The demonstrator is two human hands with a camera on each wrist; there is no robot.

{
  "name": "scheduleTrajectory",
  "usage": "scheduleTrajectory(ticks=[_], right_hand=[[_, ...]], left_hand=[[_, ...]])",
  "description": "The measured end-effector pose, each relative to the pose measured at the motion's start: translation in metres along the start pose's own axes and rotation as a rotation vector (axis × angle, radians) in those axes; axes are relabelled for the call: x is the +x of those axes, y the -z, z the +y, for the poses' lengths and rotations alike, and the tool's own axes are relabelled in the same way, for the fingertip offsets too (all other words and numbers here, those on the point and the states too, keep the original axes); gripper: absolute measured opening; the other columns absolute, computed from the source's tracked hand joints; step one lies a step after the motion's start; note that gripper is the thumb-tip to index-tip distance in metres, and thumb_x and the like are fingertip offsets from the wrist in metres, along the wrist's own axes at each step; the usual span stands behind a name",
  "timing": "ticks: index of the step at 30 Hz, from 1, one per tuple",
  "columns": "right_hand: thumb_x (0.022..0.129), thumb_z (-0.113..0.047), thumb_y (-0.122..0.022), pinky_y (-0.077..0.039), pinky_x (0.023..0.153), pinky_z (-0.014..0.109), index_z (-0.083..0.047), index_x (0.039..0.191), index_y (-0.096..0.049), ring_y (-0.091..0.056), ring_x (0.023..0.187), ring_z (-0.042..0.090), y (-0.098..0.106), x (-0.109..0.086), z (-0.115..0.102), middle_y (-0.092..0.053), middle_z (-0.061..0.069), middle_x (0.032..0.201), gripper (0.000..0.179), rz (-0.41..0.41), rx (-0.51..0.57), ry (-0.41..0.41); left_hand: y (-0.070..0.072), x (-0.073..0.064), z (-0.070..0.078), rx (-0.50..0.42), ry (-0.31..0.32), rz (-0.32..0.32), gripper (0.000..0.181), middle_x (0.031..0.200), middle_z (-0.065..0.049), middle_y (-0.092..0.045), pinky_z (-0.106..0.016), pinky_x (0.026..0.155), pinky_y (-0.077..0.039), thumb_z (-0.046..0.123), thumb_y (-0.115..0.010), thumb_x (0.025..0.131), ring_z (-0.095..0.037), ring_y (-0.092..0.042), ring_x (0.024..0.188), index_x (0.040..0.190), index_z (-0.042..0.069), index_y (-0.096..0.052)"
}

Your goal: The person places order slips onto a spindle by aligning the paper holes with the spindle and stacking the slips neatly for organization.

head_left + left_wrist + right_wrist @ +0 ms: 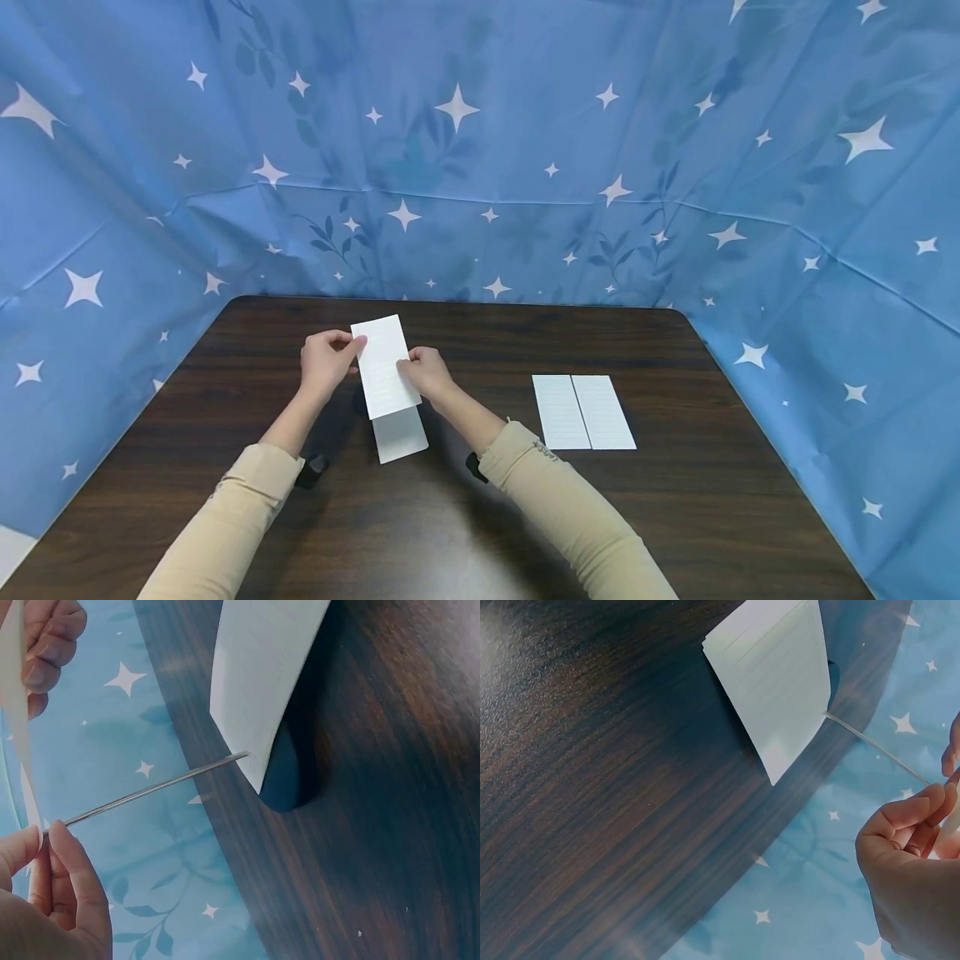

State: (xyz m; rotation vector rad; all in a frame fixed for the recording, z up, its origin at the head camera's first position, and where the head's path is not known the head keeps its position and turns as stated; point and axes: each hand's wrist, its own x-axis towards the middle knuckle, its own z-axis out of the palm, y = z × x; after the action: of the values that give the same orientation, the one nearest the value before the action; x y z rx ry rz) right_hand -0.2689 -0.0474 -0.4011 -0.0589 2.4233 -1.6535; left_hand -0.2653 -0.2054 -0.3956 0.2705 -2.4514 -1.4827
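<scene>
In the head view both hands hold up a white lined card (386, 367). My left hand (324, 360) pinches its upper left edge, thumb in front. The right hand (429, 372) pinches the right edge, thumb on the face. A thin metal rod (146, 796) runs from the left fingertips (71, 847) down to a lower white lined paper (262, 682); whether those fingers grip the rod too, I cannot tell. That lower paper (401, 433) shows below the raised card and partly covers a dark rounded base (285, 780). In the right wrist view, the lower paper's edge looks layered.
Two white lined cards (561, 412) lie side by side on the right of the dark wood table (697, 500). A blue cloth (480, 242) with white stars hangs behind the far table edge.
</scene>
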Motion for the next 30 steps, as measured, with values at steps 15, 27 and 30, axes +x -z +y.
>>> scheduleTrajectory(ticks=[15,27,30], right_hand=[[0.093,-0.015,-0.056,-0.045,0.065,0.024,0.004,0.097,-0.065,-0.054,0.081,0.018,0.004,0.002,0.008,-0.063,0.015,0.099,0.021,0.018,0.009,-0.005],[0.092,-0.014,-0.058,-0.042,0.06,0.021,0.003,0.088,-0.065,-0.052,0.073,0.016,0.004,0.002,0.013,-0.061,0.011,0.083,0.019,0.044,-0.021,0.005],[0.092,-0.013,-0.057,-0.042,0.058,0.021,0.003,0.086,-0.064,-0.051,0.07,0.015,0.003,0.002,0.014,-0.058,0.009,0.077,0.019,0.042,-0.041,0.009]], left_hand=[[0.006,0.001,-0.002,-0.142,0.108,-0.114,0.04,0.096,-0.006,-0.057,-0.018,0.06,-0.056,0.026,-0.058,0.094,-0.001,-0.055,0.068,0.117,-0.006,-0.061],[0.007,0.005,0.003,-0.065,0.069,-0.111,0.034,0.099,-0.012,-0.06,-0.016,0.059,-0.056,0.02,-0.058,0.093,-0.002,-0.055,0.072,0.112,-0.008,-0.063],[0.007,0.007,0.003,-0.03,0.049,-0.111,0.032,0.1,-0.014,-0.062,-0.017,0.059,-0.056,0.019,-0.058,0.093,-0.002,-0.056,0.071,0.11,-0.008,-0.065]])
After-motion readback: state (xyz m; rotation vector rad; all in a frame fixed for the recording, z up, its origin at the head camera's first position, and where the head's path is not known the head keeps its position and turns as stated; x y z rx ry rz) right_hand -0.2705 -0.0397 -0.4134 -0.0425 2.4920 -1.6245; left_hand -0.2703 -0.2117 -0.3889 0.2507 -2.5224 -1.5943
